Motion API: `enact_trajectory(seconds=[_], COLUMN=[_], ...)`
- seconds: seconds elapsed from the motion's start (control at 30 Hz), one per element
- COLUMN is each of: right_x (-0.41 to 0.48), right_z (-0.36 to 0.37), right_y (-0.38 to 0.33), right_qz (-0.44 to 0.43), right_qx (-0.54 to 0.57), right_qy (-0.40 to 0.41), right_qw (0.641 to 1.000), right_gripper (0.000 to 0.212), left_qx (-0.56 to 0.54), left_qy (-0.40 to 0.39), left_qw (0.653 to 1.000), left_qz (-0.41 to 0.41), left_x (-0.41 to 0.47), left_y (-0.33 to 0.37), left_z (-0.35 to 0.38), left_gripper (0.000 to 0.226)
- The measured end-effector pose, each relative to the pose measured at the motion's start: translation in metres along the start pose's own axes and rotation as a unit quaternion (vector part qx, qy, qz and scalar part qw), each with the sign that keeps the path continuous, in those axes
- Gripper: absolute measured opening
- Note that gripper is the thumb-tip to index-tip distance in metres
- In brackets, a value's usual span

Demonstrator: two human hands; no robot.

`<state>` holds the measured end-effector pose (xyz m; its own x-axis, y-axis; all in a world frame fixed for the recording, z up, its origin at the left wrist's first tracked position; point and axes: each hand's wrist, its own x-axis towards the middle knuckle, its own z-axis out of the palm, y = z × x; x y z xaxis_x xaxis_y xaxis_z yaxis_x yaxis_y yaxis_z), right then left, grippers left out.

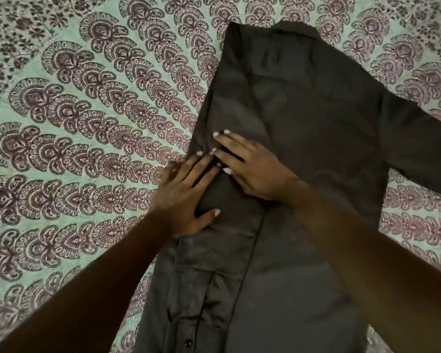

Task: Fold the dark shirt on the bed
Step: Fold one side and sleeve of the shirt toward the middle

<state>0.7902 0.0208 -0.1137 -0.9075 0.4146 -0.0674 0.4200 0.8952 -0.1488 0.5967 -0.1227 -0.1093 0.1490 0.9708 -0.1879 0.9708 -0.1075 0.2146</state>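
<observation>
Whole view is just the bed (61, 205), covered by a mint-green bedspread (92, 80) with maroon paisley fans curving in rings. Lighting's soft, kinda dim.

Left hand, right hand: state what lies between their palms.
In the head view, only a creased strip of the dark shirt lies between the left hand and right hand.

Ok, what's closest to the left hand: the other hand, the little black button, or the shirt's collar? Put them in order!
From the left hand, head view:
1. The right hand, right beside it, fingers meeting.
2. The small round black button, below, near the bottom edge.
3. The collar of the dark grey cloth shirt, up at the top.
</observation>
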Motion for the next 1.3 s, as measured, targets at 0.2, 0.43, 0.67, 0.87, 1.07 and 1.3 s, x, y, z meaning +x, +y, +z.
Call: enact_trajectory(seconds=[0.2, 0.43, 0.67, 0.87, 1.07, 1.3], right_x=[0.044, 0.082, 0.139, 0.154, 0.102, 0.15], right_z=[-0.015, -0.023, -0.02, -0.032, -0.009, -0.033], right_y=[0.069, 0.064, 0.119, 0.124, 0.068, 0.133], right_qz=[0.18, 0.012, 0.183, 0.303, 0.141, 0.281], right_qx=[-0.01, -0.072, -0.045, -0.026, -0.039, -0.017], right_qy=[-0.028, 0.009, -0.023, 0.019, -0.005, -0.05], right_qw=[0.983, 0.997, 0.982, 0.952, 0.989, 0.958], right_gripper=[0.076, 0.066, 0.08, 0.082, 0.079, 0.083], left_qx=[-0.017, -0.058, -0.063, -0.063, -0.063, -0.044], left_qy=[-0.023, -0.013, -0.029, -0.038, -0.036, -0.038], left_qw=[1.0, 0.998, 0.998, 0.997, 0.997, 0.998], left_qz=[-0.005, -0.01, -0.007, -0.008, -0.006, -0.003], left_x=[0.003, 0.007, 0.008, 0.012, 0.011, 0.009], left_y=[-0.002, -0.004, -0.007, -0.009, -0.009, -0.009], left_z=[-0.005, -0.006, -0.005, -0.007, -0.007, -0.003], left_gripper=[0.1, 0.1, 0.103, 0.104, 0.104, 0.104])
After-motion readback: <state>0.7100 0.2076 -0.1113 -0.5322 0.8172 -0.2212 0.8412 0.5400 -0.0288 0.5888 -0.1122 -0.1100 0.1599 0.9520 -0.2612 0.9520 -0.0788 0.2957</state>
